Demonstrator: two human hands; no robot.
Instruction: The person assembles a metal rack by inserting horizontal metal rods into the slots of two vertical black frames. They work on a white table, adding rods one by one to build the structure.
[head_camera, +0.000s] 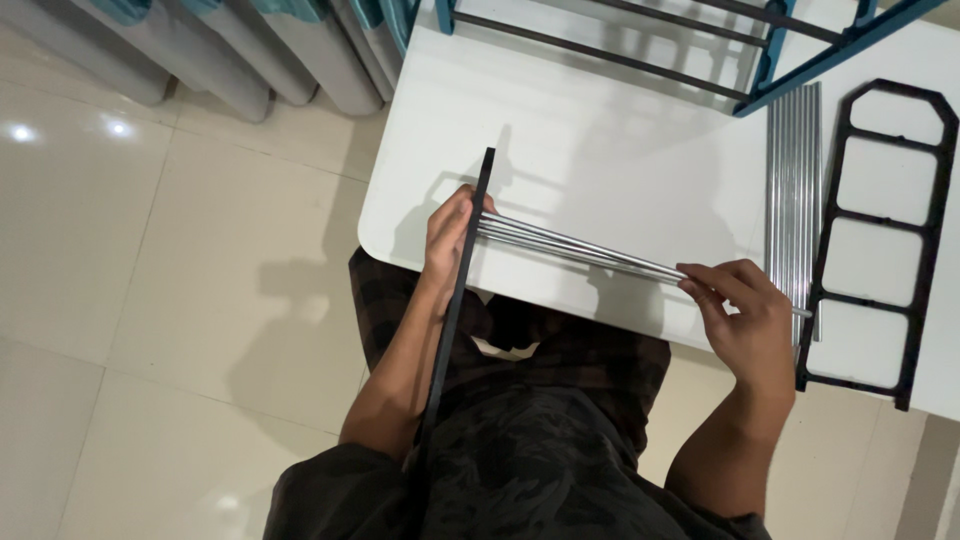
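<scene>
The left hand (447, 245) grips a long flat black plastic frame panel (462, 290), held edge-on. At its three o'clock, the right hand (745, 315) pinches thin silver metal rods (580, 250) over the white table (560, 120).

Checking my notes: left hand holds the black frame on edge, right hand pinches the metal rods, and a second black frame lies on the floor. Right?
Not quite: the head view shows the second black frame lying on the white table, not the floor. The left hand does hold the black frame; the right hand pinches the rods.
</scene>
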